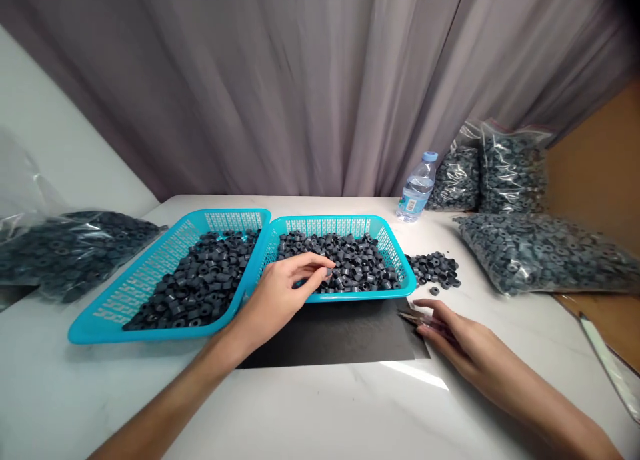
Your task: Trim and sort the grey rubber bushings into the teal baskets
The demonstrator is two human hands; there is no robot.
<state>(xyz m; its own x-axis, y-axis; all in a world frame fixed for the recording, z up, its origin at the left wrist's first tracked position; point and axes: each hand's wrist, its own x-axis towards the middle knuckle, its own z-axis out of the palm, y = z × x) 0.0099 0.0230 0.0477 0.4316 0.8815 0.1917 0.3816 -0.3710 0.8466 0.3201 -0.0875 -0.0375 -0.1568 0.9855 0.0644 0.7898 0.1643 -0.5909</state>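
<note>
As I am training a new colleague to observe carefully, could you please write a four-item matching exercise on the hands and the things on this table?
Things:
1. Left hand
2. Water bottle
3. Right hand
4. Black sheet

Places and states:
A. Lying flat on the white table
B. Holding a pointed metal tool
C. At the right-hand basket, small dark piece at its fingertips
D. Upright, with a blue cap

Pairs: 1-C; 2-D; 3-B; 4-A

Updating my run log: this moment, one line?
left hand: holds dark piece over right basket | right hand: holds pointed tool by black mat | loose pieces: beside same basket
</note>
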